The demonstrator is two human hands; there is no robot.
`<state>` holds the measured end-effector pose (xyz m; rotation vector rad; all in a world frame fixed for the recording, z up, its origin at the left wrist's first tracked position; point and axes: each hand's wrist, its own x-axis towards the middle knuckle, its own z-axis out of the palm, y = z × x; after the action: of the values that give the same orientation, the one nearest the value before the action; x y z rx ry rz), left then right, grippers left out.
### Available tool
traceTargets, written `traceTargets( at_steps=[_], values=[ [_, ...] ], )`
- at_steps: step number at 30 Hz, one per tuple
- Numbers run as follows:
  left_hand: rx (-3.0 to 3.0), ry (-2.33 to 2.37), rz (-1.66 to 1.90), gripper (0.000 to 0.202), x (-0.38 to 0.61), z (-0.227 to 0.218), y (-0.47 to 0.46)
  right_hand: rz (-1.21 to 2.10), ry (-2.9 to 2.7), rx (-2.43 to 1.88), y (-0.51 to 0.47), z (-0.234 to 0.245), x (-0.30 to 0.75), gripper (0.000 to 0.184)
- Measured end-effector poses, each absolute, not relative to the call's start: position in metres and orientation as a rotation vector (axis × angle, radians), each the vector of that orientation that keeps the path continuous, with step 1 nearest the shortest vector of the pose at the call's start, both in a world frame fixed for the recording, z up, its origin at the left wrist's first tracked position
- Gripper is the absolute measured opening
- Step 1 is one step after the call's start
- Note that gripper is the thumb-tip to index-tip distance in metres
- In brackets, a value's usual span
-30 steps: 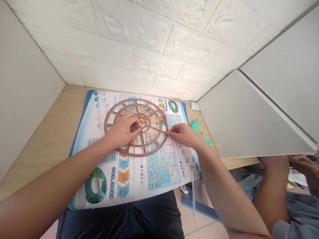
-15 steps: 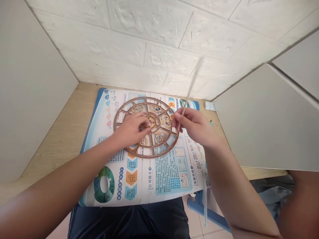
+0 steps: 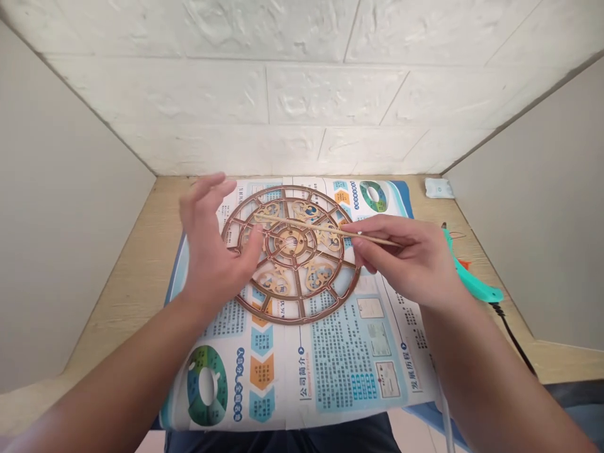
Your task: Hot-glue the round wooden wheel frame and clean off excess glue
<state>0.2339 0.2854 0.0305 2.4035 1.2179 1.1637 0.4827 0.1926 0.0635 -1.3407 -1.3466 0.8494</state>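
A round brown openwork wheel-shaped panel lies flat on a printed paper sheet. Gold scroll ornaments fill several of its inner openings. Pinched in my right hand is a thin, light wooden stick, held nearly level above the panel and pointing left. Raised over the panel's left side, my left hand has its fingers spread and holds nothing. The stick's far end is near the left thumb; whether they touch I cannot tell.
A teal tool with a black cord lies on the wooden tabletop to the right. Behind it, against the side panel, sits a small white packet. A white brick-pattern wall closes off the back.
My left hand has lifted off the panel's centre and opened. The stick in my right hand has swung from upright to nearly level, pointing left. The view has shifted, revealing the teal tool.
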Motion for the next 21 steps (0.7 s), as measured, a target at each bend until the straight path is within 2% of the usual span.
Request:
traceTargets(
  at_steps=[5,9,16,21],
  values=[
    [2.721,1.011,0.934,0.032,0.229,0.034,0.291,0.985,-1.291,-1.124,0.188,0.063,0.483,0.011],
    [2.768,0.964,0.862,0.033,0.235,0.032,0.287,1.05,-1.184,-0.956,0.191,0.058,0.475,0.008],
    [2.664,0.828,0.804,0.036,0.238,0.022,0.289,1.016,-1.207,-1.184,0.199,0.05,0.462,0.027],
    [2.505,0.705,0.701,0.021,0.235,0.016,0.301,1.009,-1.196,-1.3,0.201,0.043,0.467,0.039]
  ],
)
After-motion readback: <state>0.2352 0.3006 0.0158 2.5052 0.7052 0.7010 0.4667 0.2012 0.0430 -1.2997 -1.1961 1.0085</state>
